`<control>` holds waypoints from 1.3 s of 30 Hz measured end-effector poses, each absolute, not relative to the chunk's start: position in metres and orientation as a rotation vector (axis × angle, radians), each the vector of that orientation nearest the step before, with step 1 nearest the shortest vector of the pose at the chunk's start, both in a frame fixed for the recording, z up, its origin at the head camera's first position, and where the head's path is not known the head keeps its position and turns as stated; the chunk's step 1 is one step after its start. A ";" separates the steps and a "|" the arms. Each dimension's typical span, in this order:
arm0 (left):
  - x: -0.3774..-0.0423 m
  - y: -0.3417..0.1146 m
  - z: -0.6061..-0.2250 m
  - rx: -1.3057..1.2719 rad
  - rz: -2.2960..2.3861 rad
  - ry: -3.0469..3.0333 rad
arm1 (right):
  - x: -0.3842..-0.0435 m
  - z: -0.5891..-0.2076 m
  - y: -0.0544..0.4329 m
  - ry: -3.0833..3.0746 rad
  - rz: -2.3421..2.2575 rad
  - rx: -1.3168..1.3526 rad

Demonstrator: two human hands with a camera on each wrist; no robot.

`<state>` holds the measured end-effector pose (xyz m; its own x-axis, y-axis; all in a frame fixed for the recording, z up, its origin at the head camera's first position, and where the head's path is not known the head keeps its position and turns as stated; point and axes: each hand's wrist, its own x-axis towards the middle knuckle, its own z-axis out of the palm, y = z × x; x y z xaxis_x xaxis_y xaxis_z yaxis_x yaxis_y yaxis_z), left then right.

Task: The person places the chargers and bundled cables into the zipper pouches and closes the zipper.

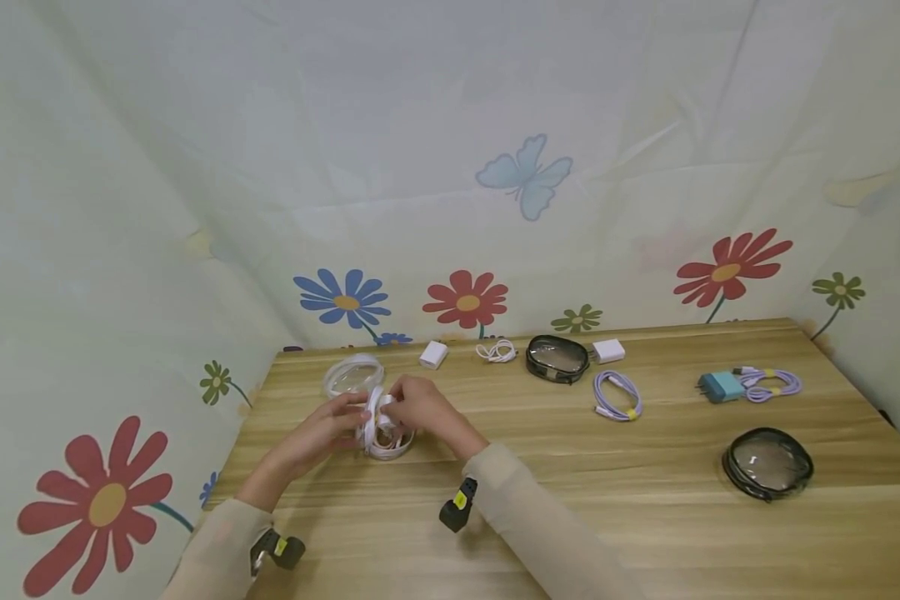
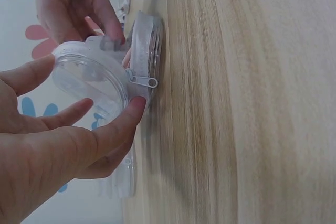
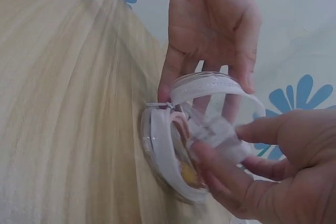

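Observation:
A small clear pouch (image 1: 392, 453) with a white zipper rim lies unzipped on the table, its upper half lifted. My left hand (image 1: 318, 435) grips that raised half by its rim, as the left wrist view shows, near the zipper pull (image 2: 144, 81). Between the thumb and fingers of my right hand (image 1: 426, 408) is a white charger block (image 3: 219, 136), held at the pouch's mouth. Inside the pouch, a pink cable (image 3: 180, 121) with a yellow tie (image 3: 188, 173) shows in the right wrist view. Fingers partly hide the charger block.
Behind the hands lie another clear pouch (image 1: 354, 375), a white charger (image 1: 433, 355) and a white cable (image 1: 498, 352). Farther right are two black-rimmed pouches (image 1: 557, 358), a second white charger (image 1: 609, 351), purple cables (image 1: 619, 395) and a blue charger (image 1: 721, 387). Floral cloth hangs behind the table.

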<state>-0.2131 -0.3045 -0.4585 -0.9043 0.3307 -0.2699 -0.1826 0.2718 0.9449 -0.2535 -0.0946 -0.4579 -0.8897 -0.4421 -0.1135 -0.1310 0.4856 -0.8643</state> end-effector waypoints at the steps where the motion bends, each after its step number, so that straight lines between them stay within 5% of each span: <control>1: -0.213 -0.304 -0.459 0.132 1.672 2.131 | -0.254 -0.459 -0.096 2.409 -1.388 -0.471; 22: -0.213 -0.301 -0.458 0.121 1.628 2.180 | -0.258 -0.458 -0.082 2.515 -1.191 -0.558; 39: -0.212 -0.261 -0.456 0.253 0.795 2.870 | -0.265 -0.456 -0.044 2.514 -1.130 -0.734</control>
<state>-0.2116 -0.2615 -0.4557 -0.9741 0.2021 -0.1019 0.1209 0.8452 0.5206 -0.2647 -0.0438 -0.4564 -0.8285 -0.5575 -0.0520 -0.3313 0.5630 -0.7572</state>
